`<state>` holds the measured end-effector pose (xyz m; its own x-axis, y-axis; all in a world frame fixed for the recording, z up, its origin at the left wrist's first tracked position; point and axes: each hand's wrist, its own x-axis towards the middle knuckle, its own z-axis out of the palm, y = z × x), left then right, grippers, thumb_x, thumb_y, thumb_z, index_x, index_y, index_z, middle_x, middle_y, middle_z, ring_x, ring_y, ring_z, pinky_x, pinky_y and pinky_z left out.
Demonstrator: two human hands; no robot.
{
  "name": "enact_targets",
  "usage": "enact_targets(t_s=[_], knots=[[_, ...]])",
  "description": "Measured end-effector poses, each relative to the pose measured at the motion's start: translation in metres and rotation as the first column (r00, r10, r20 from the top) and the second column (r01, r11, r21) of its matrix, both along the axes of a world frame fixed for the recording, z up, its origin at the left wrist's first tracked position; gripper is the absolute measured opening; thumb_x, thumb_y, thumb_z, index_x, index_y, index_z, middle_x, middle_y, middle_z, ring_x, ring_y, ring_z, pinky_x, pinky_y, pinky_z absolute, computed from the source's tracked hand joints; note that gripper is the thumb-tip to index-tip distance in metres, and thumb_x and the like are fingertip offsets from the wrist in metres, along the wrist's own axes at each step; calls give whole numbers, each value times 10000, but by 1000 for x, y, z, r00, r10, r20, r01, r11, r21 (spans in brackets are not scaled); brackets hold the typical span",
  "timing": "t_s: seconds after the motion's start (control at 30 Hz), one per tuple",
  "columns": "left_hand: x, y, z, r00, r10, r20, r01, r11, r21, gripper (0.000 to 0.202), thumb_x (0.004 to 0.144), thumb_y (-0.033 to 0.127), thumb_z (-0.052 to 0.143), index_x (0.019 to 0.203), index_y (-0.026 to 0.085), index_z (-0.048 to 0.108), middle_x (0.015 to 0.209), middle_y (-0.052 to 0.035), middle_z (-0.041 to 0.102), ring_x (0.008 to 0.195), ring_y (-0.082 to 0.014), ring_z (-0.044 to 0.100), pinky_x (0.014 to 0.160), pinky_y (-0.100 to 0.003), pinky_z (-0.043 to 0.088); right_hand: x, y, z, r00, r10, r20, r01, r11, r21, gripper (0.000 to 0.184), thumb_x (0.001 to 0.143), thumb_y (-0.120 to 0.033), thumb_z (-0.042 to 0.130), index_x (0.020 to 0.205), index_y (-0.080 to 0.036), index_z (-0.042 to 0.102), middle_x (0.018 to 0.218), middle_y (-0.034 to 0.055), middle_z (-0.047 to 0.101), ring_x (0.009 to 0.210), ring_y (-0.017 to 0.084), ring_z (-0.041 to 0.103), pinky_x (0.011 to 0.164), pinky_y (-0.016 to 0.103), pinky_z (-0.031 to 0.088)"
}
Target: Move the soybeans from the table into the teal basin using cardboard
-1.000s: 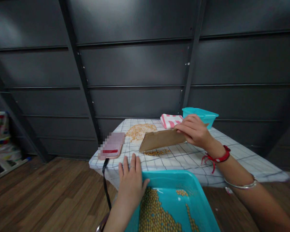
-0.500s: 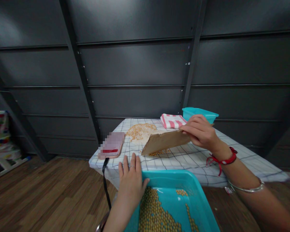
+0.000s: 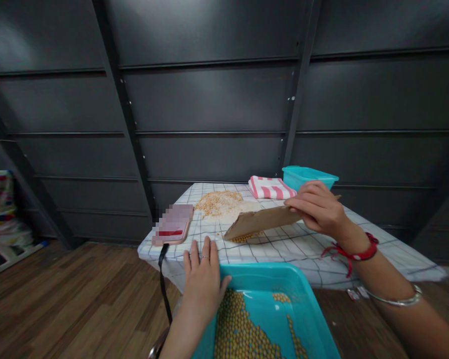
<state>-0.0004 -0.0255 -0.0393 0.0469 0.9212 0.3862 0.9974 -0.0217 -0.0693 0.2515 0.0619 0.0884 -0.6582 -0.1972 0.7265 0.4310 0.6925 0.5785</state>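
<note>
My right hand [image 3: 318,209] is closed on the upper edge of a bent piece of brown cardboard [image 3: 264,223], which is tilted with its lower edge on the checked tablecloth. A few yellow soybeans [image 3: 243,239] show under that lower edge; the rest behind the board is hidden. My left hand [image 3: 204,279] lies with fingers spread at the left rim of a turquoise plastic tub [image 3: 267,269], its thumb over the rim and fingertips toward the table edge. Inside the tub, many soybeans [image 3: 243,329] are gathered mostly on the left, with small patches on the right.
On the white checked tablecloth [image 3: 374,249] lie a spread of yellow grains and pale powder [image 3: 220,204], a pink phone [image 3: 175,224] and a folded pink-striped towel [image 3: 271,188]. Another turquoise tub [image 3: 309,177] stands behind. A black strap [image 3: 163,279] hangs off the front edge.
My right hand has moved slightly right and down, and the cardboard has shifted with it, tilting lower. My left hand and the tub have stayed in place.
</note>
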Motion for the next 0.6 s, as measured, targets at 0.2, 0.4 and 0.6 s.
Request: enact_targets(t_s=[0.2,0.4,0.6], knots=[[1,0,1,1000,-2,-6,2,1000,-5,648,759,343,453,1339,75,342,1418,-191,360,1279,-425,297,994,-627,296,7,0,3,997,-17,-72,17,1000,6,173,810,-106,490,884,-219,597,681,9,616,639,146,525,659,332,434],[0,0,0,1000,-7,-5,7,1000,2,640,766,338,455,1341,83,340,1421,-196,354,1286,-421,288,995,-627,295,8,7,-1,998,-45,-36,46,999,20,151,804,-113,515,900,-199,593,691,20,633,655,154,527,658,334,431],[-1,0,-1,1000,-4,8,4,1000,-3,647,759,337,461,1345,94,336,1424,-188,354,1289,-418,283,1000,-629,289,12,1,-4,999,-43,-12,42,998,-36,183,806,-107,498,915,-228,582,697,-3,630,662,145,522,684,326,426]])
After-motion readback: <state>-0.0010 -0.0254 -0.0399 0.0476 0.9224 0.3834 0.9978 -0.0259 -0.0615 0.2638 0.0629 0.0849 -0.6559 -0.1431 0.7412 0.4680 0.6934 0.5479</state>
